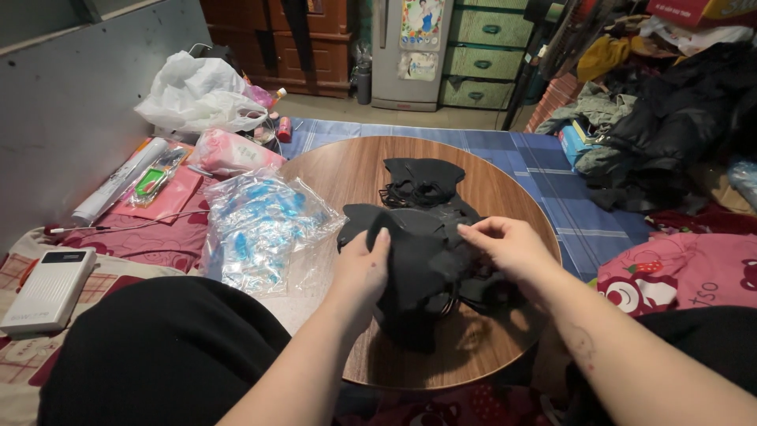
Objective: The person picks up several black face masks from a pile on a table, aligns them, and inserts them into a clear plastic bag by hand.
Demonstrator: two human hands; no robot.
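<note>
**Bare arms, dark trousers**

Both forearms are bare, with no sleeves, rings or watch showing. The left hand (361, 272) and right hand (511, 246) have short, plain nails. A faint mark, perhaps a small tattoo, sits on the right forearm. Black cloth covers both legs.

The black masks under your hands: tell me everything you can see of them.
The black masks form a loose, dark pile of soft, matte fabric-like pieces with thin ear loops, lying near the middle of the round wooden table. The left hand rests flat on the pile's left side; the right hand pinches an upper edge between fingertips. A smaller heap of the same black pieces lies just behind. Clear plastic bags lie beside the pile's left.
</note>
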